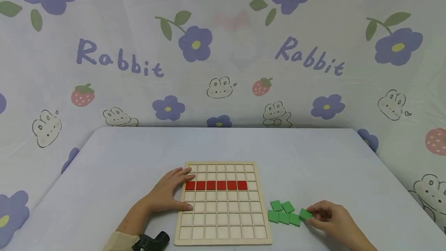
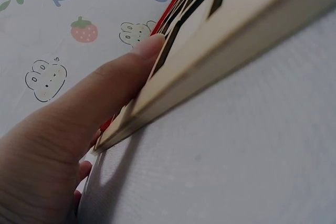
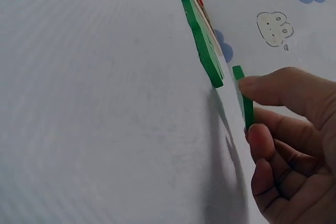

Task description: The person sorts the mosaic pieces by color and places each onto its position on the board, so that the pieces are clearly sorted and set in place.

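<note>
A square-celled wooden grid board (image 1: 223, 242) lies on the table. A row of several red tiles (image 1: 221, 185) fills most of its third row from the far side; the cell at that row's right end is bare. My left hand (image 1: 163, 195) rests on the board's left edge, thumb and fingers spread along it, and the thumb (image 2: 118, 80) presses the rim from above in the left wrist view. To the right of the board, my right hand (image 1: 332, 220) pinches a green square tile (image 1: 305, 214) between thumb and fingers, holding it tilted in the right wrist view.
Several loose green tiles (image 1: 283, 218) lie in two short rows between the board and the right hand. A black device (image 1: 152, 242) is strapped at the left wrist by a beige sleeve (image 1: 120, 242). Behind the white table (image 1: 139, 146) hangs a printed cloth (image 1: 237, 57).
</note>
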A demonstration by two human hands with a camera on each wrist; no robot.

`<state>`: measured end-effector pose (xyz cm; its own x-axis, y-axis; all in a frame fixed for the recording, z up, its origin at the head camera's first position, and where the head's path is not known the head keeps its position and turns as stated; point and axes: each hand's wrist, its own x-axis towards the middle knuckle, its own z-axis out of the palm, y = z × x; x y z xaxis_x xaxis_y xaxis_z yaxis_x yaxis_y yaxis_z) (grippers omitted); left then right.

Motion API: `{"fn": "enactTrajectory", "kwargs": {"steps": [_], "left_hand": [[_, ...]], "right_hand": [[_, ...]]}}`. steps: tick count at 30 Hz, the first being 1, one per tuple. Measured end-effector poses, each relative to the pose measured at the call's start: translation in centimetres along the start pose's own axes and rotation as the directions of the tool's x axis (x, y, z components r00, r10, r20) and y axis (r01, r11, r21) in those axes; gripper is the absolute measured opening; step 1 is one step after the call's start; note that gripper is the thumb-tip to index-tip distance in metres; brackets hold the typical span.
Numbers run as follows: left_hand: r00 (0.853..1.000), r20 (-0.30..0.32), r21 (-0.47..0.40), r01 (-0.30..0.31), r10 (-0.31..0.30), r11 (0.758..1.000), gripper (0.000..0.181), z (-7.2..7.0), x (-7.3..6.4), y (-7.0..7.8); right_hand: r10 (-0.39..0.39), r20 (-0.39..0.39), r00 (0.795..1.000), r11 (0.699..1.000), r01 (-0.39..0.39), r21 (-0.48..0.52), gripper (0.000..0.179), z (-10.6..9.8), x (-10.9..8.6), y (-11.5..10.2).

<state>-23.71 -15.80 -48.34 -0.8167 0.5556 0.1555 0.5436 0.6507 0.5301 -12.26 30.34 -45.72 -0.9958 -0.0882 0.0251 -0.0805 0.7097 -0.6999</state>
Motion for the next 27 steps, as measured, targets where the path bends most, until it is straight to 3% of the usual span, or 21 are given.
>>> {"fn": "enactTrajectory", "kwargs": {"steps": [6,13,27], "left_hand": [[1.0,0.005,0.005,0.002,-0.002,1.0,0.088,0.0,0.1,0.1],[1.0,0.007,0.001,0.011,-0.011,1.0,0.089,0.0,0.0,0.2],[1.0,0.007,0.007,0.001,-0.001,1.0,0.088,-0.1,-0.1,0.1]], "right_hand": [[0.016,0.005,1.0,1.0,-0.016,0.01,0.026,-0.2,0.1,-0.8],[-0.03,0.005,1.0,0.999,0.03,0.023,0.027,-0.1,0.6,-1.4],[-0.035,0.036,0.999,0.999,0.035,0.021,0.025,0.2,1.3,-2.9]]}}
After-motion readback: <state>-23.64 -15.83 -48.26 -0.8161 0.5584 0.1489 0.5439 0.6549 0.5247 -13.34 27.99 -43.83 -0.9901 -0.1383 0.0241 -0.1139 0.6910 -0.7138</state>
